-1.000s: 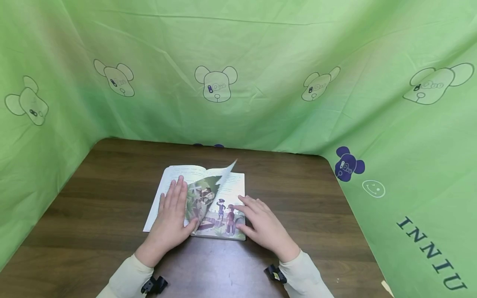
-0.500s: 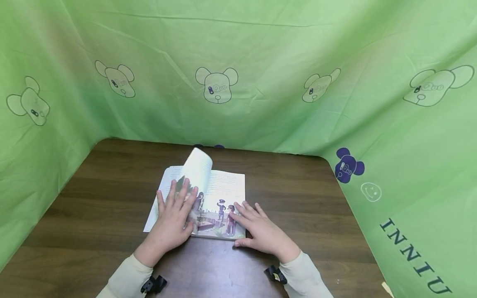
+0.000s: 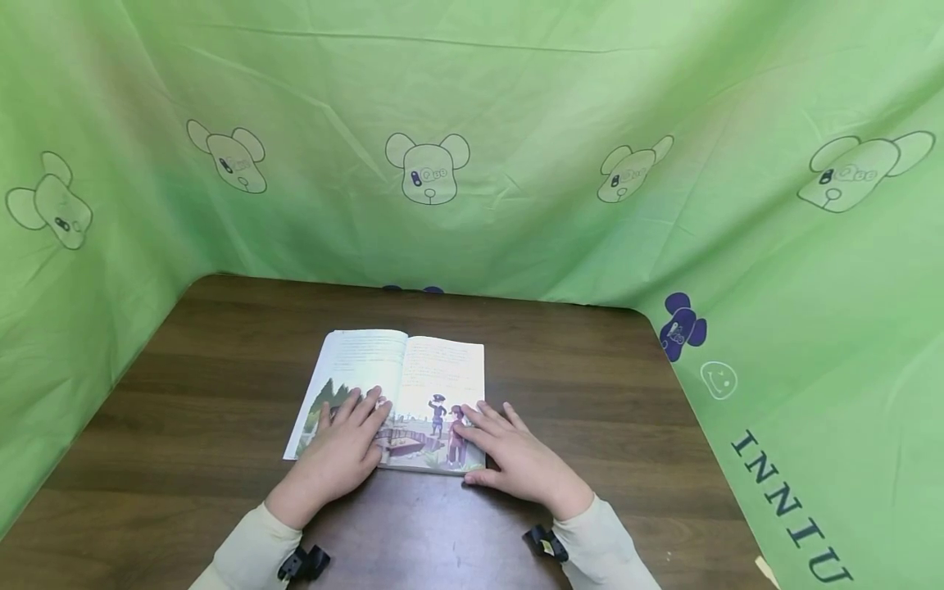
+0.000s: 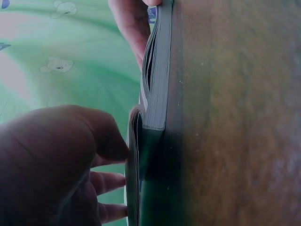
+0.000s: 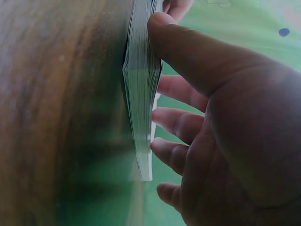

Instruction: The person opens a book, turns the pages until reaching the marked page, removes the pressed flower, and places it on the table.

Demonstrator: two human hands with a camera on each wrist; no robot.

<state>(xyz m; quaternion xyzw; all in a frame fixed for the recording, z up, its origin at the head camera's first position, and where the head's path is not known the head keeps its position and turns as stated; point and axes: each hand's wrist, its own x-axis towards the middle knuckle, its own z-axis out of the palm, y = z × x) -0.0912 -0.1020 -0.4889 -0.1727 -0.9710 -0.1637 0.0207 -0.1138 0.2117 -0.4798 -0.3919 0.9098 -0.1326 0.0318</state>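
An illustrated book (image 3: 442, 365) lies spread on the brown table, with text at the top of its pages and coloured drawings below. My left hand (image 3: 339, 447) rests on the lower part of the left page, fingers spread towards the spine. Over the right page's lower corner lies my right hand (image 3: 519, 455), its fingertips on the drawing and its thumb at the bottom edge. In the right wrist view the thick stack of page edges (image 5: 141, 94) shows beside the thumb. The left wrist view has the thinner left side of the book (image 4: 133, 169) under the left fingertips.
The wooden table (image 3: 590, 377) reaches out on all sides of the book. A green curtain (image 3: 516, 98) printed with bear heads hangs round its back and sides. Both sleeves carry a black wrist device, one on the left (image 3: 304, 564) and one on the right (image 3: 546, 542).
A raised page has turned over from right to left and now lies flat under my left hand. That hand has slid slightly down the page; the right hand has settled on the right corner.
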